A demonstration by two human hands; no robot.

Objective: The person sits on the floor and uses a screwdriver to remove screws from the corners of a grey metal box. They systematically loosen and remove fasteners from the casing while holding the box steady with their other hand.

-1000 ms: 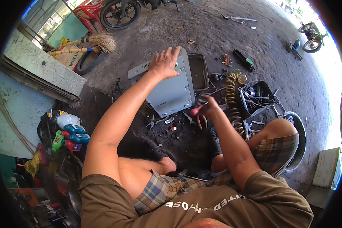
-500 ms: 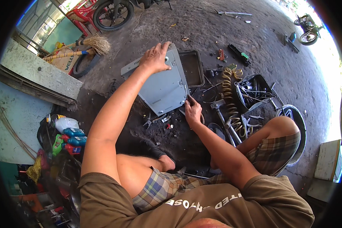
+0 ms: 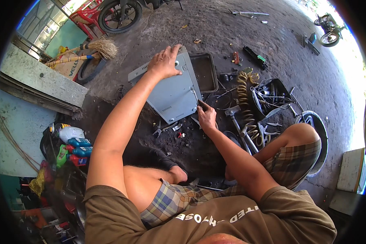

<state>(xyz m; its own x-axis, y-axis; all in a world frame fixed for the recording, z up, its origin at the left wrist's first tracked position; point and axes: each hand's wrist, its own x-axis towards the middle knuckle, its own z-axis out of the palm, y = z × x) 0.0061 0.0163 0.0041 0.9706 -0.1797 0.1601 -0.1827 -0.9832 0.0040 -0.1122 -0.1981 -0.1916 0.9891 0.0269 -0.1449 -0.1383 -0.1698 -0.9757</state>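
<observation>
A grey metal box [image 3: 173,95], like the casing of an electronic device, stands tilted on the dark ground with its vented, footed panel facing me. My left hand [image 3: 165,63] grips its upper far edge, fingers over the rim and thumb against the panel. Beside the box's right edge, my right hand [image 3: 207,116] is closed round the dark handle of a screwdriver [image 3: 194,94]. The thin shaft lies across the panel close to that edge; whether its tip sits in a screw I cannot tell.
Right of the box lie a shallow black tray [image 3: 216,75], a coiled yellowish hose [image 3: 242,93] and a bin of wrenches [image 3: 286,106]. Pliers [image 3: 157,131] and small parts lie below it. Bottles [image 3: 80,142] stand at left; a motorcycle wheel [image 3: 120,17] is farther off.
My right hand has shifted slightly, bringing the screwdriver shaft a little farther left over the panel. The left hand keeps its grip and the box has barely moved.
</observation>
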